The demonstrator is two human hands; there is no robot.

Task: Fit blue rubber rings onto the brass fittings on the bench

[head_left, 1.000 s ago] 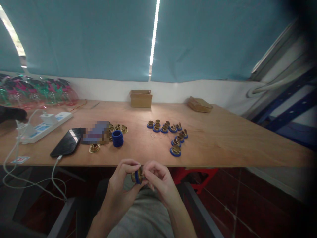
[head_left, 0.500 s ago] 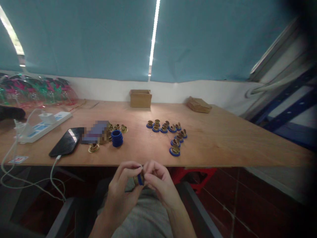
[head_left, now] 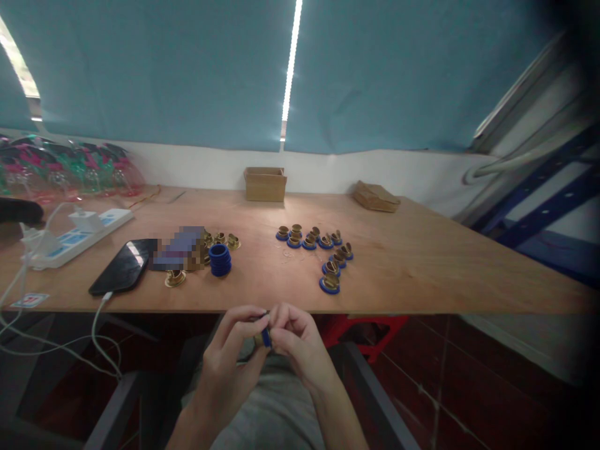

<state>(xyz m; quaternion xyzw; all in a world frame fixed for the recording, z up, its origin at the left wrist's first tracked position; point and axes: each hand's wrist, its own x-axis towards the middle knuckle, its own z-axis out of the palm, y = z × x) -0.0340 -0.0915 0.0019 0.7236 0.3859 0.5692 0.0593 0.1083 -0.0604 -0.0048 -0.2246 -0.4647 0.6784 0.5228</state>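
Just in front of the table's near edge, my left hand (head_left: 233, 357) is closed around a brass fitting with a blue ring (head_left: 266, 337). The fingers and thumb grip its rim, hiding much of it. My right hand (head_left: 302, 350) meets it from the other side, its thumb and fingertips pinched together against the fitting; anything between those fingertips is hidden. Beyond my hands stands a short stack of blue rings (head_left: 220, 260). Loose brass fittings (head_left: 175, 278) lie to its left and behind it. Right of centre, several brass fittings on blue rings (head_left: 330, 283) form a bent row.
A black phone (head_left: 124, 267) on a charging cable lies at left, beside a blurred-out flat object (head_left: 180, 250) and a white power strip (head_left: 89, 234). Spray bottles (head_left: 60, 172), a cardboard box (head_left: 265, 185) and a brown paper packet (head_left: 375, 196) stand along the back. Below is a red stool (head_left: 389, 331).
The fitting has turned slightly, so its blue ring now appears more edge-on. Both hands stay nearly in place. The whole view has shifted a little.
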